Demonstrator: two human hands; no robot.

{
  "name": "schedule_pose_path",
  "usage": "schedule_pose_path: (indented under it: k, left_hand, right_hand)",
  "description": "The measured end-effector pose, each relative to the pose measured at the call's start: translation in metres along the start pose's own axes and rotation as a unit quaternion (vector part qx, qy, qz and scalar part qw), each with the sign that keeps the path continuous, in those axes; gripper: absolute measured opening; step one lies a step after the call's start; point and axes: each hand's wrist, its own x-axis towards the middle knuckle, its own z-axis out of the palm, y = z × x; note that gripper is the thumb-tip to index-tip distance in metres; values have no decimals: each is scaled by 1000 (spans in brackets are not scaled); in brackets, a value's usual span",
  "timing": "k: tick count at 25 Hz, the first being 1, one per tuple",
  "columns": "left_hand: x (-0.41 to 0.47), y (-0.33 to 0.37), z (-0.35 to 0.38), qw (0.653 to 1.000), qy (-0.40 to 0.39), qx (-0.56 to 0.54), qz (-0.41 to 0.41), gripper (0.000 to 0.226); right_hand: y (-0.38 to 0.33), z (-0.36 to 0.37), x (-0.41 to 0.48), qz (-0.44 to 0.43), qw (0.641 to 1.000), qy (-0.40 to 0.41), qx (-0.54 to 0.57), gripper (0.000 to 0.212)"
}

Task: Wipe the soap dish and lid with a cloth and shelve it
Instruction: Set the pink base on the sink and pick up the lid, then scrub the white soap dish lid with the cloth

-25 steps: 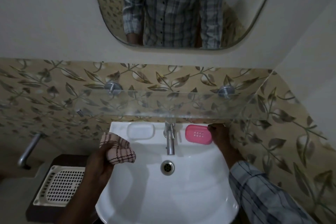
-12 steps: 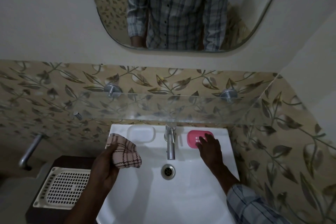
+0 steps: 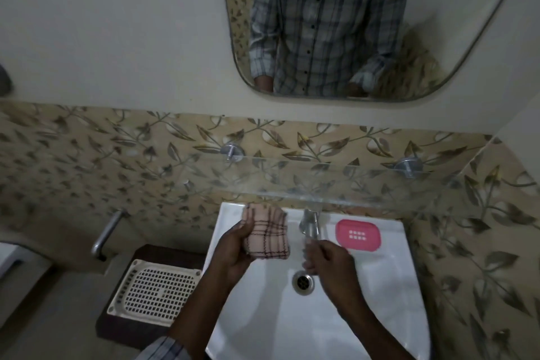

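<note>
The pink soap dish [image 3: 358, 235] lies flat on the back ledge of the white sink [image 3: 388, 286], right of the tap [image 3: 309, 225]. My left hand [image 3: 233, 254] grips a folded pink checked cloth [image 3: 267, 232] over the ledge left of the tap. The cloth covers the spot where the pale lid lay, so the lid is hidden. My right hand [image 3: 328, 260] hovers below the tap spout, left of the dish and apart from it. Its fingers are loosely curled, blurred, with nothing visible in them. The glass shelf [image 3: 365, 184] runs above the sink.
The drain [image 3: 304, 282] sits in the basin under my right hand. A white perforated basket [image 3: 152, 292] rests on a dark stand left of the sink. A metal handle [image 3: 105, 234] juts from the tiled wall. A mirror [image 3: 365, 23] hangs above.
My right hand left the pink dish and moved left to below the tap. My left hand carried the cloth up over the ledge where the lid lay.
</note>
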Motion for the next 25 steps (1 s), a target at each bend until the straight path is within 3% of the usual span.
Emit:
schedule_pose_path:
  k: [2,3,6,8,11,13,15,19,23,25]
  left_hand:
    - [0,5,2,998,-34,37,-26,42]
    - [0,8,0,996,-48,70,-36,41]
    - [1,11,-10,972,-12,234,-35,33]
    - [2,6,-24,946,30,317,-56,28]
    - [11,-8,-48,922,77,364,-103,25]
    - [31,-13,-58,910,167,378,-41,26]
    - [54,-8,-61,860,237,451,43,24]
    - [103,3,-56,739,231,626,94,57]
    - [126,-4,-55,687,198,698,48,65]
    - [130,-9,-57,692,208,690,49,60]
  right_hand:
    - [-13,30,-1,180,963,-162,117,65]
    - [-16,39,0,210,935,-209,196,64]
    - [-12,51,11,169,908,-176,341,46]
    - [0,49,10,150,929,-117,317,39]
    - [22,46,-1,171,964,-72,189,26]
    - [31,45,-8,166,976,-46,134,27]
    - [27,43,-15,146,982,-34,117,32]
    - [20,33,-27,125,987,-22,100,35]
    - [23,21,-39,113,989,11,91,32]
    - [27,15,-44,117,988,23,100,32]
